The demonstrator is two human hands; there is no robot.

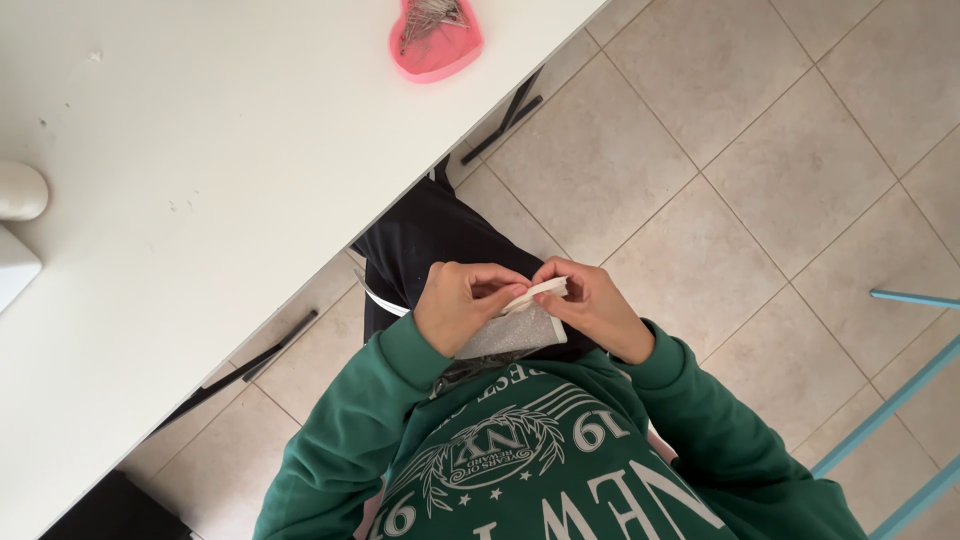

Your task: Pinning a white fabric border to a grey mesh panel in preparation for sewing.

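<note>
Here, both hands meet over the lap: left hand [455, 305] and right hand [592, 305] pinch a grey cloth [510, 332] with closed fingers [500, 285]. A pink heart-shaped dish [437, 45] of pins sits on the bench [200, 180].

Two hands are in view, the left hand [462, 303] and the right hand [592, 305], both belonging to the one person in a green printed sweatshirt [540, 460]. Between them there is one small piece of grey fabric [512, 332] with one pale strip [535, 293] along its upper edge. One white bench [220, 170] fills the upper left. On it stands one pink heart-shaped dish [436, 42]; the thin metal pieces heaped inside are too fine to count. Two white rounded objects [18, 190] show at the left edge, cut off by the frame. Two light blue bars [890, 400] cross the tiled floor [760, 170] at right.
</note>
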